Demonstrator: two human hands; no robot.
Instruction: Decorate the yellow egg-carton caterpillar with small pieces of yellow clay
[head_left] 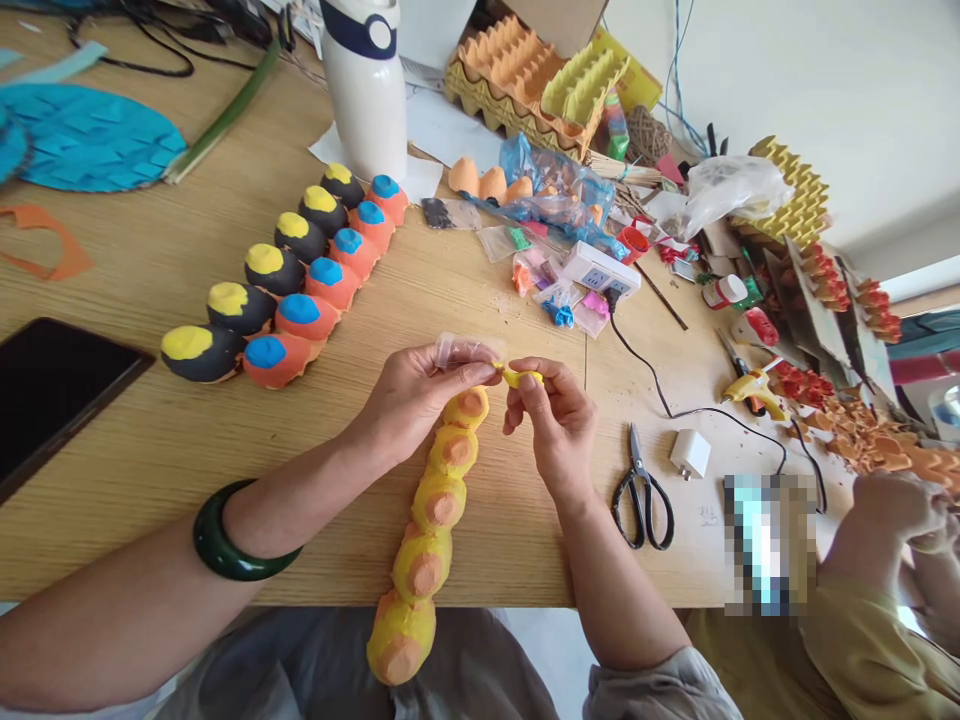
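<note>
My left hand (412, 395) is closed in a pinch, with a clear plastic bag (452, 350) at its fingers and a bit of yellow clay at the tips. Close beside it, my right hand (559, 415) pinches a small piece of yellow modelling clay (523, 379). Below both hands runs a strip of egg-carton cups (439, 505) coated in yellow, with bare orange tops; its near end hangs over the table edge. To the left lie two joined rows of cups, black with yellow tops (274, 270) and orange with blue tops (328, 280).
Black-handled scissors (639, 495) and a white charger (690, 453) lie right of my hands. A power strip (600, 268), a white bottle (367, 95) and stacked egg cartons (517, 85) stand farther back. Another person's hands (900, 510) are at the right edge.
</note>
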